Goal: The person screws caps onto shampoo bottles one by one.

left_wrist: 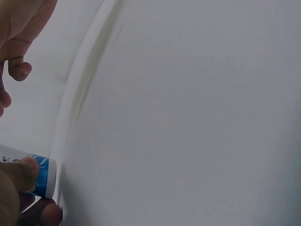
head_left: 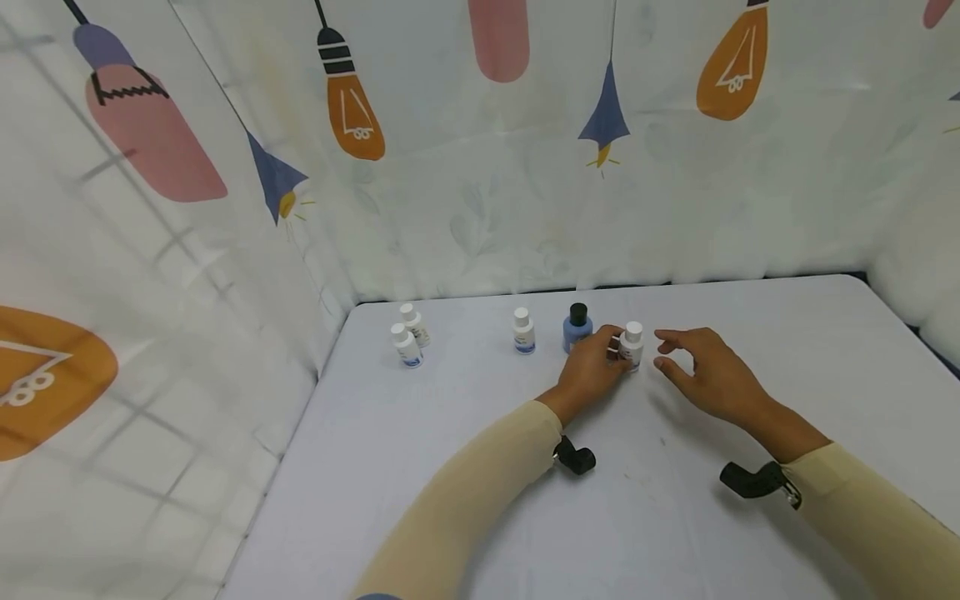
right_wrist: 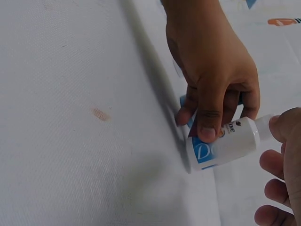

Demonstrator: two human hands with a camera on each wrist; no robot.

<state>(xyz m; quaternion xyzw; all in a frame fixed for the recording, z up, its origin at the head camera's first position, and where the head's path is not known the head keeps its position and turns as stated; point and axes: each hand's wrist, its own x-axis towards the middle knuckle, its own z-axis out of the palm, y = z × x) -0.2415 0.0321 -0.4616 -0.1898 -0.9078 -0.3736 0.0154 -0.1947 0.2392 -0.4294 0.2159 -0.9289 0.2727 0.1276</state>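
A small white bottle (head_left: 632, 348) with a white cap and a blue patch low on its label stands near the back of the white table. My left hand (head_left: 591, 367) pinches its lower part from the left, thumb in front, as the right wrist view also shows. To the right of it is my right hand (head_left: 712, 377), fingers spread and holding nothing. In the right wrist view, the right hand's fingertips (right_wrist: 275, 188) come close to the capped end of the white bottle (right_wrist: 237, 141). A blue bottle (head_left: 576, 331) with a black cap stands just behind my left hand, partly hidden by it.
Another white bottle (head_left: 523, 333) stands left of the blue one. Two more, a nearer white bottle (head_left: 407, 348) and a farther white bottle (head_left: 417, 327), sit close together at the table's back left. A patterned curtain (head_left: 480, 200) hangs behind the table (head_left: 420, 450).
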